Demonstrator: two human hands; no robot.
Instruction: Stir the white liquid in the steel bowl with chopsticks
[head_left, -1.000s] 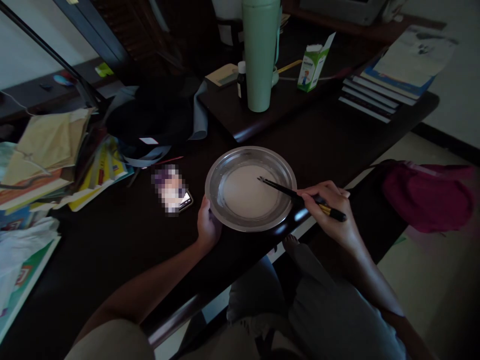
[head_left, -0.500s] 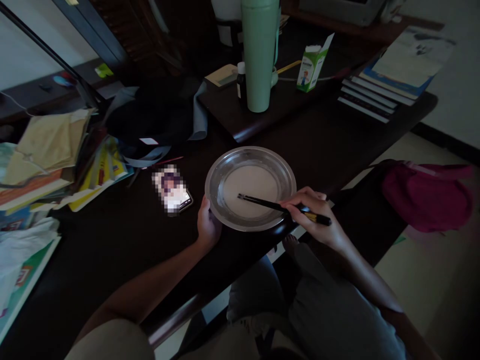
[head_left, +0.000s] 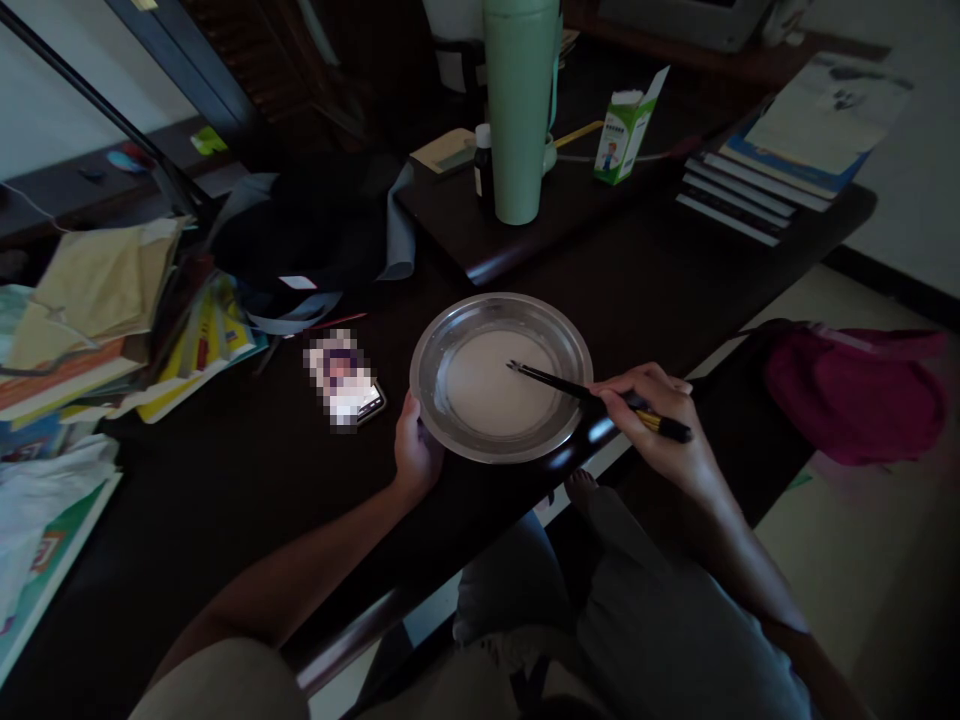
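A round metal bowl (head_left: 427, 405) with a wide rim rests on the dark table near its front edge. Inside it lies a pale, whitish mixture (head_left: 487, 390) with a smooth surface. My left hand (head_left: 417, 450) grips the bowl's left rim, thumb on the edge and fingers hidden beneath. In my right hand (head_left: 652, 420) is a pair of black chopsticks (head_left: 555, 381), pinched between thumb and fingers. Their tips are over the mixture near the bowl's middle; whether they touch it I cannot tell.
A phone (head_left: 346, 380) lies left of the bowl. Behind stand a green tumbler (head_left: 517, 120), a dark bottle (head_left: 483, 165) and a green-white box (head_left: 626, 130). Books (head_left: 795, 150) are stacked at right, papers (head_left: 112, 290) at left beside a black bag (head_left: 315, 220). A pink bag (head_left: 855, 390) is at far right.
My right hand has moved to the right, drawing the chopsticks with it, so their tips have shifted right and slightly away from me. The bowl and my left hand have stayed put.
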